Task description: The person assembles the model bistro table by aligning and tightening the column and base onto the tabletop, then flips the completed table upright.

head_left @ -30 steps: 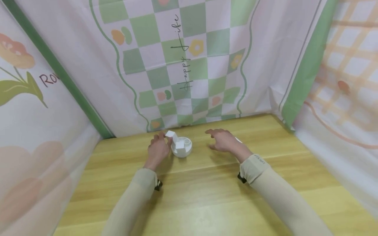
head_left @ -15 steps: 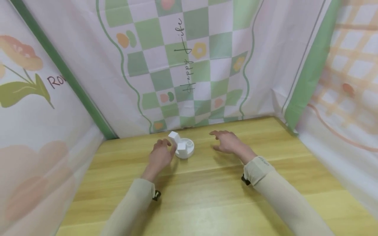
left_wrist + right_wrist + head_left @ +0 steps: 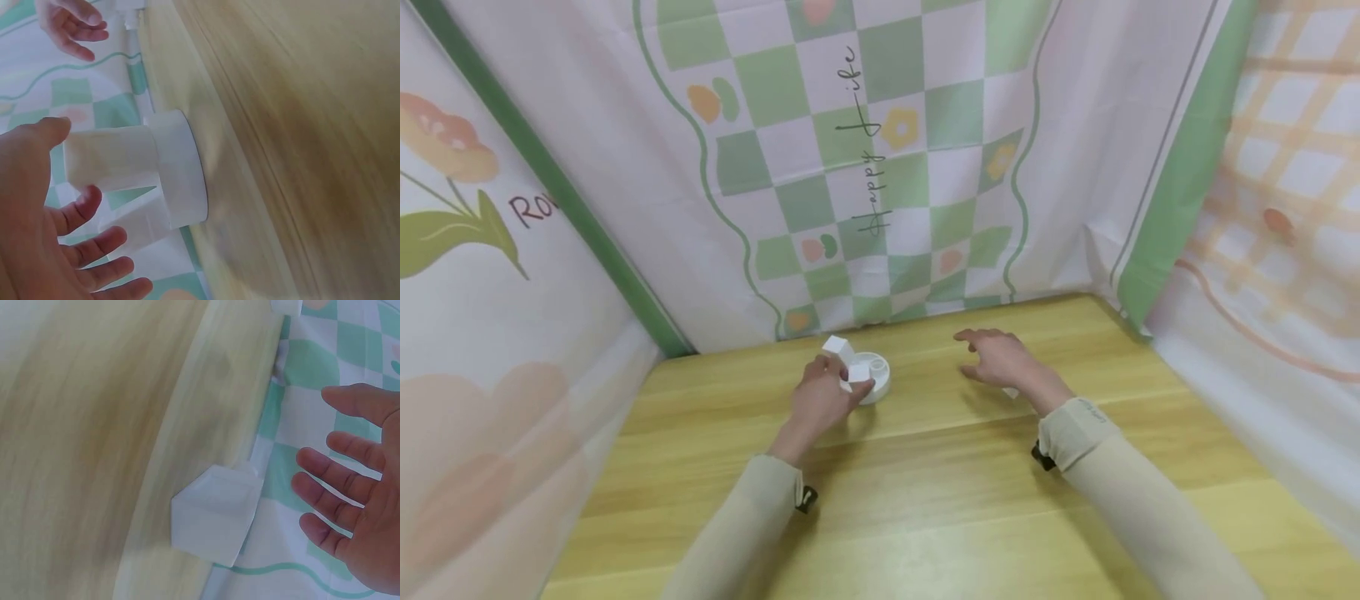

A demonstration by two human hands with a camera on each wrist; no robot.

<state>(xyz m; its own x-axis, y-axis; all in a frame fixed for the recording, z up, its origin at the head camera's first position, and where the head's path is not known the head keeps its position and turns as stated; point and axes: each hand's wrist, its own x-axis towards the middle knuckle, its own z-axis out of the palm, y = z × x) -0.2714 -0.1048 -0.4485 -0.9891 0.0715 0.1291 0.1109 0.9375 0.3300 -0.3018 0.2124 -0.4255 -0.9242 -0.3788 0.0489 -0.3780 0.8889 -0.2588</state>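
Observation:
A round white base [image 3: 882,385] stands on the table with two white square-ended posts rising from it. My left hand [image 3: 820,404] is at the nearer post [image 3: 859,373], thumb on one side and index finger on the other. In the left wrist view that post [image 3: 112,156] has the thumb and index fingertips at its end corners, the other fingers spread. The farther post [image 3: 835,345] leans outward, beyond my fingers. Off to the right, my right hand [image 3: 1000,358] hovers with loosely bent fingers and holds nothing. Beneath it lies a white, angular block [image 3: 215,515], mostly hidden in the head view.
The wood-grain table [image 3: 910,500] ends at the back against a green-and-white checked curtain [image 3: 887,192]. More printed curtain hangs on the left [image 3: 490,333] and right [image 3: 1270,250]. A small ring [image 3: 877,365] shows inside the round base.
My left hand has shifted from beside the leaning post to the nearer post, its thumb now on that post's right. The right hand has drifted slightly right, exposing a bit of white block.

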